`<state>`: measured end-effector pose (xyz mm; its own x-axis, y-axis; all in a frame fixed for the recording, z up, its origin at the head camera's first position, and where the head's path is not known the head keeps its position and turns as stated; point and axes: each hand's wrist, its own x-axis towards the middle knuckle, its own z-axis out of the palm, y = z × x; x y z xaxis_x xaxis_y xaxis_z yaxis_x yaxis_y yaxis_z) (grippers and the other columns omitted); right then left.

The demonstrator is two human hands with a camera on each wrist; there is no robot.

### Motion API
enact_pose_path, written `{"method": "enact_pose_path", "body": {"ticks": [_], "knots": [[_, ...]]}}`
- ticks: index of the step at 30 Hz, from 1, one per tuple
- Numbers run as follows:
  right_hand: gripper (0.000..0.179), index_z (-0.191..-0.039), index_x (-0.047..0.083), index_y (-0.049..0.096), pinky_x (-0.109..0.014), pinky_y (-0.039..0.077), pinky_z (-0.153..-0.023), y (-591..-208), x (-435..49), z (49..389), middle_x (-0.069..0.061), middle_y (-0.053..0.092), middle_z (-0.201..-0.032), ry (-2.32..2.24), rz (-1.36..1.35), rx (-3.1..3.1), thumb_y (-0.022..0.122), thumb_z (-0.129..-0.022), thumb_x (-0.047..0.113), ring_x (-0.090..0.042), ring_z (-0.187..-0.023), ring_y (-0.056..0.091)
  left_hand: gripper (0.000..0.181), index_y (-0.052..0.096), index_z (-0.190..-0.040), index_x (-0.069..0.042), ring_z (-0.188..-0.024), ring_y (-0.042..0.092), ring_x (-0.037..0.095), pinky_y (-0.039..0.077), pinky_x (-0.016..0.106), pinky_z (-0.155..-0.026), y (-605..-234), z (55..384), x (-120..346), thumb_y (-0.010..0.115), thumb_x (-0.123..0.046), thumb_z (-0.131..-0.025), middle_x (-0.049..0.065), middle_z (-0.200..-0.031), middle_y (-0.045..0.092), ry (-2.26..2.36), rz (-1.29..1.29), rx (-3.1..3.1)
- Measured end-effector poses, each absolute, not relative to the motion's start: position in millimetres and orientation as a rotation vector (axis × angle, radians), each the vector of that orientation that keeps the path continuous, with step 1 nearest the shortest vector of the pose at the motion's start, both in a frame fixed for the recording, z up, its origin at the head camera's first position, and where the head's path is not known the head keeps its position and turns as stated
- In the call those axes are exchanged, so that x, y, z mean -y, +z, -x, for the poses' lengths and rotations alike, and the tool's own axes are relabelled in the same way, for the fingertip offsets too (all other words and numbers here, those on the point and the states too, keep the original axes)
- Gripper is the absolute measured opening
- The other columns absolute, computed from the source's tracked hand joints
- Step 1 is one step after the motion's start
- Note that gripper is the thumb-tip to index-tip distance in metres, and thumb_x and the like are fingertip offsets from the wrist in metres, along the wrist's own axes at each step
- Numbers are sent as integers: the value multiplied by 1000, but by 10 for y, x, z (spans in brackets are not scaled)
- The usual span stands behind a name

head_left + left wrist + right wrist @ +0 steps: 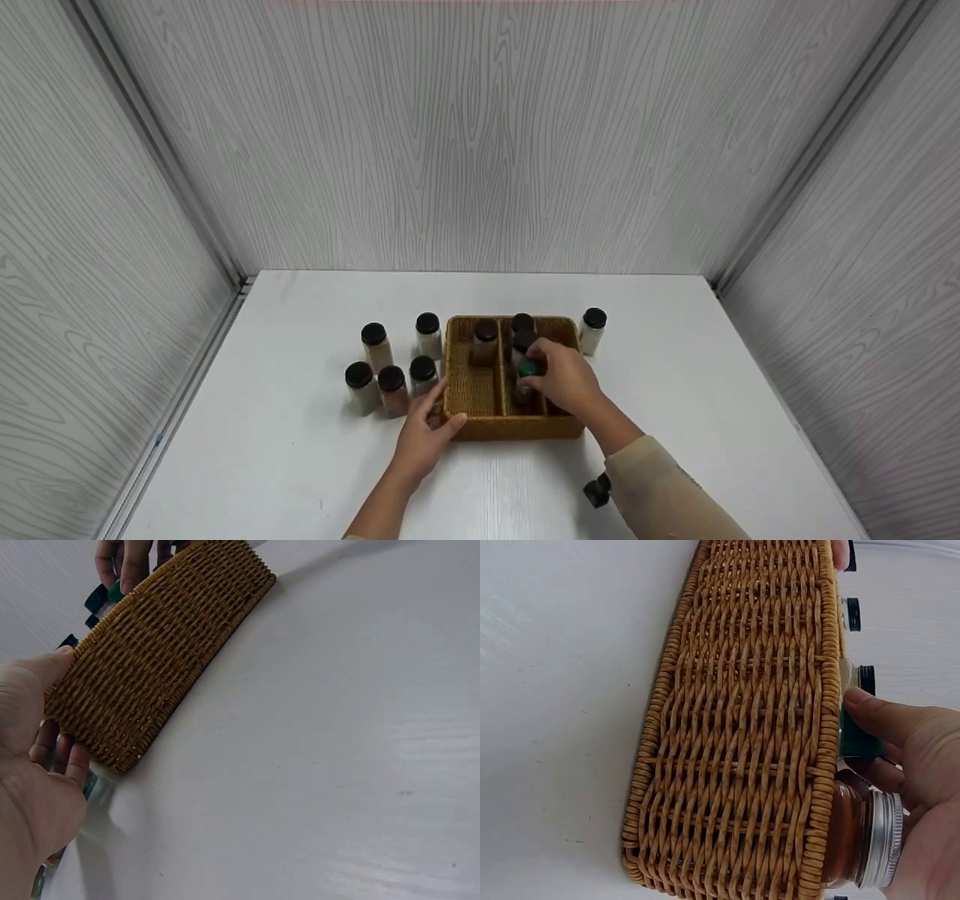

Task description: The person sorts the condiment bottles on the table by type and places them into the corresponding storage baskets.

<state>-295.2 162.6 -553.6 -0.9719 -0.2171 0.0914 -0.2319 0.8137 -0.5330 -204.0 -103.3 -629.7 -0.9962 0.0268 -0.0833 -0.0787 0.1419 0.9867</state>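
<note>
A brown wicker basket (pixel 517 429) with dividers stands on the white table. My left hand (pixel 424 439) grips its front left corner, the thumb over the rim and the fingers round the side, as the left wrist view shows. Inside the middle compartment, my right hand (pixel 568 379) pinches a green-lidded jar (pixel 861 736) by its lid. Behind that are two black-lidded jars, one (pixel 523 323) at the back. Another black-lidded jar (pixel 485 331) stands in the left compartment. In the right wrist view, a silver-lidded jar (pixel 877 840) with reddish-brown contents sits beside the right hand.
Several black-lidded jars stand left of the basket, among them a front one (pixel 392 381) near the left hand and a back one (pixel 428 325). One pale jar (pixel 593 321) is just right of the basket. Grey wood-grain panels (pixel 480 150) enclose the table's back and sides.
</note>
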Motion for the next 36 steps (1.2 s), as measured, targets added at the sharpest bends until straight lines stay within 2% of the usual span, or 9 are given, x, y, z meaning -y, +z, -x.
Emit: {"method": "enact_pose_path", "body": {"ticks": [5,14,19,24,30,36], "knots": [[38,-118,19,74,-46,63,-97,-5532,-1668,2963,-4,79,-120,954,-393,2978,95,-86,24,-22,-110,74,83,40,-169,-22,-149,49,43,44,59,-125,-6304,2047,1029,81,-40,-99,24,-167,37,2021,53,-2302],[35,-126,16,76,-48,62,-101,-5549,-1802,2972,-6,77,-126,1090,-365,2954,88,-93,19,-24,-117,73,77,42,-168,-23,-146,52,41,44,58,-125,-6295,2058,1014,80,-26,-101,25,-164,40,2044,55,-2310],[37,-130,21,74,-46,62,-96,-5551,-1860,2965,-3,77,-124,1175,-334,2969,87,-95,22,-21,-112,73,78,42,-168,-25,-147,51,41,44,58,-126,-6298,2052,1014,80,-31,-101,24,-165,40,2024,64,-2320],[38,-135,17,72,-47,62,-99,-5579,-1916,2966,0,78,-121,1244,-363,2950,82,-99,26,-17,-112,73,79,42,-169,-25,-148,52,43,45,58,-125,-6304,2042,1024,80,-36,-100,23,-166,39,2000,72,-2322],[36,-136,15,71,-46,61,-98,-5556,-2021,2973,-1,77,-120,1304,-388,2910,74,-105,35,-18,-109,72,78,42,-168,-24,-145,54,42,48,57,-123,-6289,2040,1023,80,-31,-101,24,-164,40,2013,66,-2328],[38,-138,14,69,-48,60,-100,-5502,-2166,2995,-6,75,-124,1333,-423,2890,74,-105,31,-24,-114,72,77,41,-169,-24,-147,52,44,47,58,-123,-6297,2046,1008,79,-28,-102,25,-165,38,2033,56,-2311]]}}
